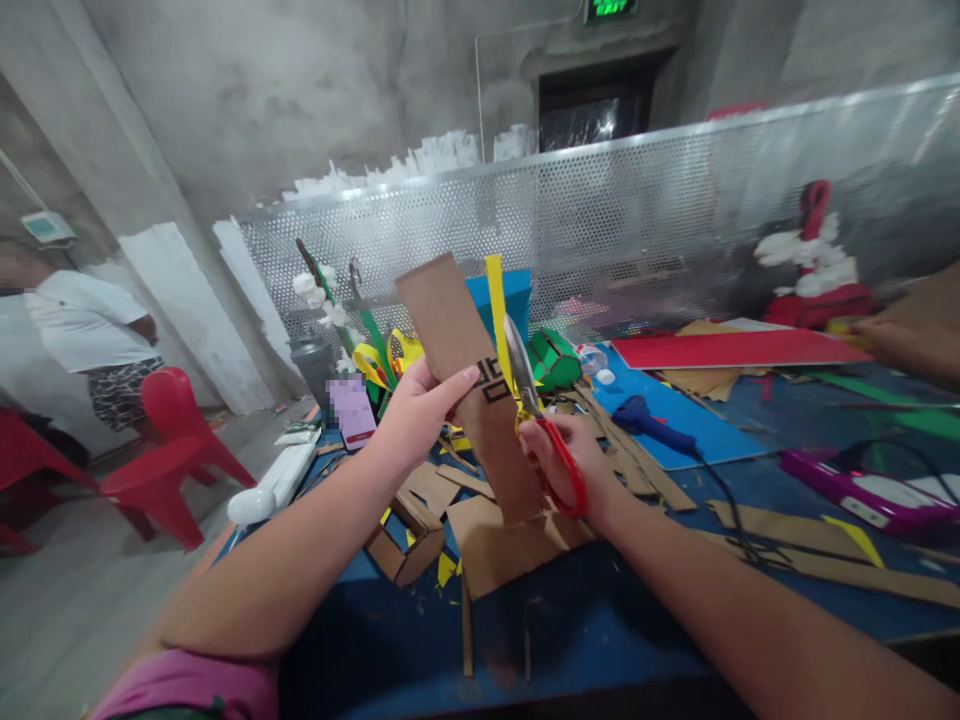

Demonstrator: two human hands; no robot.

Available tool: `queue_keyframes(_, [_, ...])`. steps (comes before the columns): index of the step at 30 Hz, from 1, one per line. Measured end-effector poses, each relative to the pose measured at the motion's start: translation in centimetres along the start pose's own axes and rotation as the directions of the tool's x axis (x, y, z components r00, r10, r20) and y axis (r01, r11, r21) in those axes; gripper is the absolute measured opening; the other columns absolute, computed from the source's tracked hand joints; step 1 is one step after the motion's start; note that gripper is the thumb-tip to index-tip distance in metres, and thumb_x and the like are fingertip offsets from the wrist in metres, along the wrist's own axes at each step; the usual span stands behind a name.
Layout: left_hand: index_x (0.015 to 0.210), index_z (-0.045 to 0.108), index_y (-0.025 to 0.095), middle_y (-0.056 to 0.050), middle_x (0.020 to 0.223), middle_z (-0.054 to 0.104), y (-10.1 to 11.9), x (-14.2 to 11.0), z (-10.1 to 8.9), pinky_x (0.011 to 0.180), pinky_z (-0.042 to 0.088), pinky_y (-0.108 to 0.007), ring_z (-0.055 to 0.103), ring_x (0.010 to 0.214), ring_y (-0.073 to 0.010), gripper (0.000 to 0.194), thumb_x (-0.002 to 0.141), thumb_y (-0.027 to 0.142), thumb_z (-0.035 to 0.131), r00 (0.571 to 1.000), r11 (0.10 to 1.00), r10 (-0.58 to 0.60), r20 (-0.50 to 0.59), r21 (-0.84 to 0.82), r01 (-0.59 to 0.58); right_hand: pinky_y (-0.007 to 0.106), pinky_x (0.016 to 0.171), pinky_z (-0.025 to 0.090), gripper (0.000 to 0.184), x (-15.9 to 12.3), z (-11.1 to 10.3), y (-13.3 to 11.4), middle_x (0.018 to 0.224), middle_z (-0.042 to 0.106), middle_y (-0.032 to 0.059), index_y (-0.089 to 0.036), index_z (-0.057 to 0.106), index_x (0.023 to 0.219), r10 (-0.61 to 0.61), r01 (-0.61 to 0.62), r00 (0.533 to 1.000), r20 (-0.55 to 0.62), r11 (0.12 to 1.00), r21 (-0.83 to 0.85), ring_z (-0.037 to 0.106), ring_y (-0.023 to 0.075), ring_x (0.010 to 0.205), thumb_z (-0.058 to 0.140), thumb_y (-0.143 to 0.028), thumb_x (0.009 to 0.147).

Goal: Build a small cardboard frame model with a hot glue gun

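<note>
My left hand (420,415) grips a long brown cardboard strip (457,325) with a black printed mark, held upright above the table. A narrow yellow paper strip (497,310) runs along the cardboard's right edge. My right hand (562,455) holds red-handled scissors (544,420); their blades point up against the yellow strip and the cardboard's right edge. Cardboard offcuts (487,530) lie on the blue table (600,620) directly below both hands.
A blue glue gun (649,418) with a black cord lies right of my hands. Red and blue sheets (735,350), a purple tool (862,490), green and yellow paper pieces and a perforated metal screen (675,220) surround them. Another person's hand (892,340) is at far right; a person stands near red chairs (172,450) at left.
</note>
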State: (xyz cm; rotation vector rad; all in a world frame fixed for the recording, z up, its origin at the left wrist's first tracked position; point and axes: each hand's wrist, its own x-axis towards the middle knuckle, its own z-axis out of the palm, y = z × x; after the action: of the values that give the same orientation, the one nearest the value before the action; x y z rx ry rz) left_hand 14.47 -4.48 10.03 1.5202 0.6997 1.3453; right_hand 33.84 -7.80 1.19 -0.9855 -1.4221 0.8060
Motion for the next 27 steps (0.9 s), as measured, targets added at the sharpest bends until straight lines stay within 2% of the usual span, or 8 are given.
queue_keyframes(2, [0.102, 0.075, 0.019, -0.003, 0.086, 0.079, 0.0, 0.0, 0.0, 0.051, 0.040, -0.023, 0.062, 0.061, -0.0123, 0.044, 0.074, 0.047, 0.096, 1.000, 1.000, 0.000, -0.011, 0.003, 0.000, 0.028, 0.040, 0.039, 0.072, 0.2, -0.2, -0.1, 0.057, 0.046, -0.0049, -0.027, 0.051, 0.070, 0.035, -0.036, 0.999, 0.005, 0.999, 0.028, 0.047, 0.0140, 0.043, 0.062, -0.096, 0.086])
queue_keyframes(4, [0.102, 0.075, 0.019, -0.004, 0.087, 0.079, -0.1, 0.2, -0.2, 0.053, 0.042, -0.025, 0.063, 0.063, -0.0138, 0.041, 0.076, 0.044, 0.095, 0.999, 1.000, 0.005, -0.033, 0.005, -0.005, 0.029, 0.041, 0.045, 0.071, 0.3, -0.5, -0.4, 0.058, 0.050, -0.0044, -0.026, 0.056, 0.071, 0.040, -0.042, 0.998, 0.038, 0.998, 0.038, 0.052, 0.0150, 0.044, 0.070, -0.094, 0.081])
queue_keyframes(7, [0.104, 0.075, 0.021, -0.003, 0.090, 0.081, -0.4, 0.8, -0.8, 0.063, 0.052, -0.028, 0.070, 0.070, -0.0170, 0.038, 0.078, 0.042, 0.093, 0.992, 0.997, 0.068, -0.103, -0.025, -0.071, 0.029, 0.045, 0.051, 0.068, 0.4, -0.8, -1.0, 0.056, 0.050, -0.0042, -0.025, 0.056, 0.063, 0.024, -0.028, 0.994, 0.110, 0.999, 0.035, 0.054, 0.0151, 0.047, 0.085, -0.086, 0.071])
queue_keyframes(10, [0.105, 0.075, 0.021, -0.003, 0.098, 0.083, -0.4, 1.5, -1.6, 0.074, 0.058, -0.031, 0.075, 0.079, -0.0191, 0.038, 0.077, 0.040, 0.094, 0.979, 0.988, 0.135, -0.152, -0.060, -0.145, 0.030, 0.047, 0.053, 0.065, 0.3, -0.9, -1.3, 0.055, 0.050, -0.0042, -0.024, 0.055, 0.060, 0.021, -0.021, 0.988, 0.154, 1.000, -0.001, 0.054, 0.0152, 0.048, 0.088, -0.080, 0.070])
queue_keyframes(14, [0.105, 0.076, 0.021, -0.003, 0.100, 0.083, -0.2, 1.8, -2.2, 0.077, 0.059, -0.032, 0.076, 0.082, -0.0201, 0.040, 0.076, 0.040, 0.094, 0.987, 0.990, 0.122, -0.102, -0.052, -0.128, 0.027, 0.045, 0.045, 0.064, 0.2, -0.8, -1.3, 0.055, 0.048, -0.0047, -0.024, 0.055, 0.061, 0.029, -0.013, 0.983, 0.183, 0.996, -0.090, 0.056, 0.0155, 0.048, 0.086, -0.079, 0.072])
queue_keyframes(20, [0.104, 0.077, 0.020, -0.003, 0.093, 0.082, -0.5, 1.1, -1.5, 0.067, 0.054, -0.027, 0.072, 0.075, -0.0179, 0.037, 0.078, 0.041, 0.093, 0.998, 0.998, 0.067, -0.002, 0.021, -0.067, 0.032, 0.049, 0.059, 0.067, 0.2, -0.6, -0.9, 0.059, 0.045, -0.0055, -0.025, 0.056, 0.066, 0.010, -0.005, 0.985, 0.171, 1.000, -0.028, 0.052, 0.0150, 0.051, 0.083, -0.086, 0.072])
queue_keyframes(23, [0.103, 0.077, 0.020, -0.004, 0.092, 0.082, -0.9, 0.7, -0.8, 0.061, 0.049, -0.026, 0.068, 0.071, -0.0167, 0.036, 0.079, 0.042, 0.092, 0.999, 0.998, 0.035, 0.026, 0.049, -0.037, 0.031, 0.049, 0.058, 0.069, 0.2, -0.6, -0.7, 0.060, 0.048, -0.0044, -0.025, 0.057, 0.068, -0.008, 0.010, 0.987, 0.158, 1.000, -0.011, 0.053, 0.0154, 0.052, 0.077, -0.090, 0.077])
queue_keyframes(27, [0.104, 0.077, 0.020, -0.004, 0.096, 0.083, -1.0, 0.4, -0.2, 0.063, 0.050, -0.027, 0.070, 0.075, -0.0176, 0.037, 0.078, 0.042, 0.093, 0.998, 0.999, 0.015, 0.065, 0.030, -0.017, 0.029, 0.048, 0.055, 0.068, 0.3, -0.7, -0.6, 0.060, 0.049, -0.0038, -0.025, 0.056, 0.066, -0.020, 0.022, 0.990, 0.137, 1.000, -0.014, 0.052, 0.0152, 0.052, 0.078, -0.089, 0.078])
